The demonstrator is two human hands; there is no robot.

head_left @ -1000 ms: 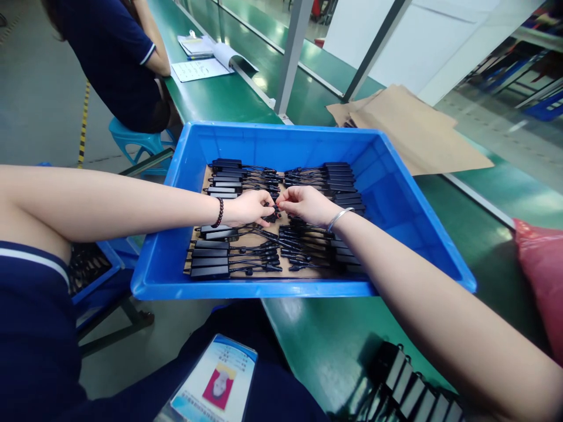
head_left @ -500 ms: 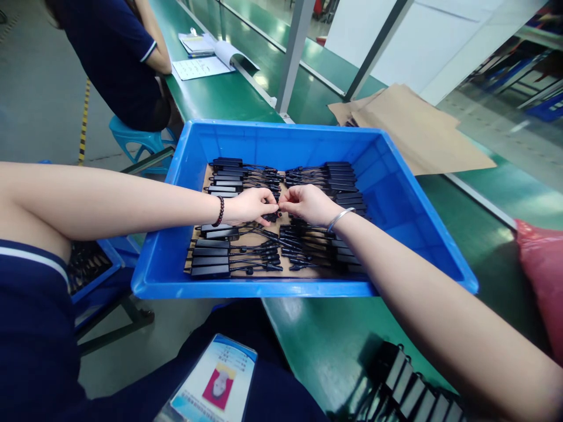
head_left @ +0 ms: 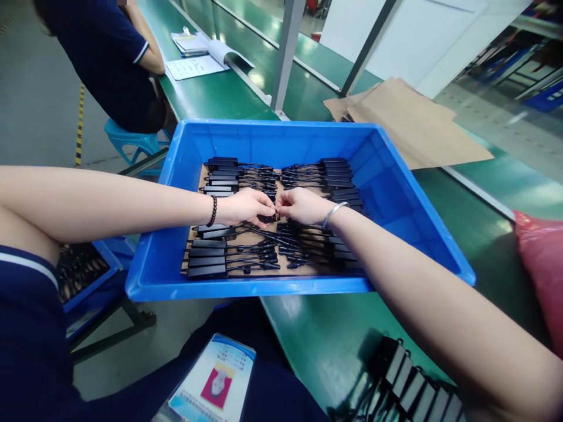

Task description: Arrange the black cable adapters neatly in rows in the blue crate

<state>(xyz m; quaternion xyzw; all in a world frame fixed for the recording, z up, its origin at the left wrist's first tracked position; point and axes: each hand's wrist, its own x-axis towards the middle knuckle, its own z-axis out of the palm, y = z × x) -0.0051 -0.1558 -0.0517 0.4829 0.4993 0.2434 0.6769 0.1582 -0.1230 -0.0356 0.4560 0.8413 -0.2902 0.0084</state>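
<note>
Rows of black adapters with short cables (head_left: 207,261) lie on brown card inside a large blue bin (head_left: 264,287). Over the middle of the bin, my left hand (head_left: 247,207) is closed in a pinch, its fingertips meeting those of my right hand (head_left: 305,206). My right hand is pinched too. Something small and dark shows at the fingertips, too hidden to make out. Cable ends lie just below both hands.
More black adapters (head_left: 409,375) stand on the green table (head_left: 308,334) at lower right. Brown paper sheets (head_left: 409,123), a red bag (head_left: 539,264) and papers (head_left: 196,66) lie around. A person (head_left: 105,64) sits on a blue stool (head_left: 132,140).
The view has shifted slightly, so the bin and hands appear a little further left. Both hands keep their pinch with fingertips together.
</note>
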